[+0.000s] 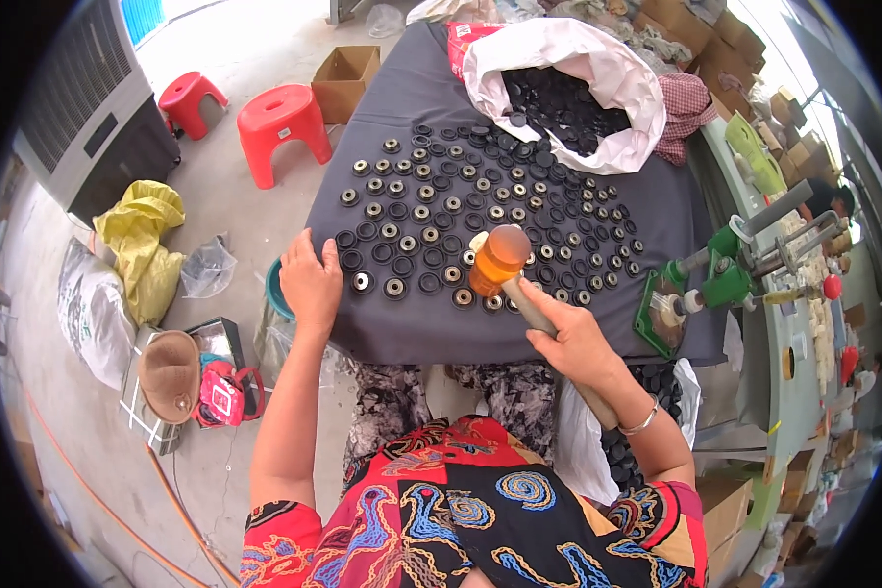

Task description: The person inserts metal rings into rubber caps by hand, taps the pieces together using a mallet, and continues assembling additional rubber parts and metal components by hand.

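Note:
My right hand (pixel 573 338) grips the pale handle of a mallet (pixel 501 259) with an orange, see-through head. The mallet's head is over the lower middle of the table and covers some of the parts beneath it. My left hand (pixel 310 284) lies at the table's left edge, its fingers stretched out and holding nothing. Beside it are black rings (pixel 345 238) and a ring with a metal centre (pixel 363 281). Many such rings, some with metal centres and some without, are spread in rough rows across the dark grey cloth (pixel 402 88).
At the table's far end stands an open white sack (pixel 647 93) of black discs. A green hand-lever clamp tool (pixel 725 265) is at the right edge. Red stools (pixel 282 122), a cardboard box (pixel 345 83) and a yellow sack (pixel 142 245) stand on the left. Another sack (pixel 583 441) sits under the table.

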`<state>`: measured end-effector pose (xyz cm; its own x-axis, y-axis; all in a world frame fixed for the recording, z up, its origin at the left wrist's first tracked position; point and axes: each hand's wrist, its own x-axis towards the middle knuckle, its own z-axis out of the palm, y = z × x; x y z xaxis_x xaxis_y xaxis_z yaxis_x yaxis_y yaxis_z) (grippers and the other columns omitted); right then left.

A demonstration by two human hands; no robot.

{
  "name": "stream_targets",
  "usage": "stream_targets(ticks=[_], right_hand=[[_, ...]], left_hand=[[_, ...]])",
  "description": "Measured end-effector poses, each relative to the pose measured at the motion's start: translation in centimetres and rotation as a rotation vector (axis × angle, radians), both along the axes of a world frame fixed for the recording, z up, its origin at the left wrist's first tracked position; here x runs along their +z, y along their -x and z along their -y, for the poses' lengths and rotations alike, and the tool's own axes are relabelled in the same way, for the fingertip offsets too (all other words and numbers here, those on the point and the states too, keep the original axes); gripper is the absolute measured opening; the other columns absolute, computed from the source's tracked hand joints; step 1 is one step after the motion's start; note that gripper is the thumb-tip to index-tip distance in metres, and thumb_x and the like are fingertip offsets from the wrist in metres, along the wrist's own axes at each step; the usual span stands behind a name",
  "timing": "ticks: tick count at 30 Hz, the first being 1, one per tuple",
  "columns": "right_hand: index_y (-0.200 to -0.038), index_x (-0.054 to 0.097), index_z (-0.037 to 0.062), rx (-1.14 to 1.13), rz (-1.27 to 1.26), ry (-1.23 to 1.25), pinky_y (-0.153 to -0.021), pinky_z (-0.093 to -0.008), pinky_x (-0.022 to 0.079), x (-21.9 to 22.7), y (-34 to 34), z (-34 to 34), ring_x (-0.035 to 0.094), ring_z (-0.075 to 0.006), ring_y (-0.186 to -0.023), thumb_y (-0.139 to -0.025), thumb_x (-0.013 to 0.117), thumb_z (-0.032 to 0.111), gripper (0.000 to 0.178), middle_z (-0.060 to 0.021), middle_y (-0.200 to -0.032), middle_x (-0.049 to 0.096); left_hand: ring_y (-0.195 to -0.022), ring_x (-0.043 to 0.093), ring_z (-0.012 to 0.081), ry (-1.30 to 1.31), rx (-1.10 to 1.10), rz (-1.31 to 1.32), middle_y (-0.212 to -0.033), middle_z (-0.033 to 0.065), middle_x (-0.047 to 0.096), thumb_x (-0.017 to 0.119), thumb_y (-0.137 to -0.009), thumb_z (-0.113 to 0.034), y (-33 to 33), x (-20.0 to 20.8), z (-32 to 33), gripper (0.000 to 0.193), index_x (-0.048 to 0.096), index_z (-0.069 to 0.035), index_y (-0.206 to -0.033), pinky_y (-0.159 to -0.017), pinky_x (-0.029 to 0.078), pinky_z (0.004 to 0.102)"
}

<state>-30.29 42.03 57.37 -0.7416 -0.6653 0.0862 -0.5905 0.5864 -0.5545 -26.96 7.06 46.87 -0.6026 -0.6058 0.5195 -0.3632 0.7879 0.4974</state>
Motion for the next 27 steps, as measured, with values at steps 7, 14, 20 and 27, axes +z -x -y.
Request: stream_targets(ticks=[7,14,20,27], right_hand=[[-0.141,0.043,0.0118,0.023,-0.092,0.299,-0.077,-0.0389,0.051,1.7,1.9,1.5,0.066,-0.0363,-0.086,-0.076,0.064,0.005,0.068,-0.0233,-0.095,0.065],[-0.142,0.041,0.0128,-0.023,0.055,0.069,-0.074,-0.0408,0.051,-0.4,3.2,2.5,0.065,-0.0383,-0.080,-0.077,0.063,0.008,0.069,-0.0234,-0.093,0.065],[-0.142,0.040,0.0114,0.048,0.005,0.118,-0.074,-0.0427,0.051,1.8,4.1,6.4,0.064,-0.0380,-0.080,-0.078,0.062,0.009,0.067,-0.0232,-0.089,0.065],[-0.142,0.039,0.0175,0.035,-0.008,-0.040,-0.076,-0.0445,0.051,-0.6,5.5,8.4,0.064,-0.0376,-0.084,-0.080,0.061,0.012,0.066,-0.0239,-0.090,0.065]], left_hand=[[-0.106,0.057,0.0347,-0.003,0.020,0.017,-0.113,0.0181,0.062,0.057,-0.091,-0.029,-0.2,-0.3,0.1,0.039,0.058,0.000,-0.117,-0.090,0.046,0.0422],[-0.095,0.060,0.0357,-0.030,0.019,-0.023,-0.105,0.0182,0.065,0.060,-0.088,-0.028,0.1,0.1,-0.3,0.039,0.059,0.002,-0.113,-0.082,0.047,0.0439],[-0.093,0.060,0.0350,-0.034,0.029,-0.032,-0.103,0.0180,0.066,0.060,-0.088,-0.028,-0.2,0.3,-0.1,0.039,0.059,0.001,-0.113,-0.080,0.047,0.0439],[-0.093,0.060,0.0342,-0.035,0.018,-0.038,-0.100,0.0174,0.066,0.060,-0.088,-0.028,-0.2,0.0,-0.1,0.039,0.059,0.001,-0.114,-0.080,0.047,0.0436]])
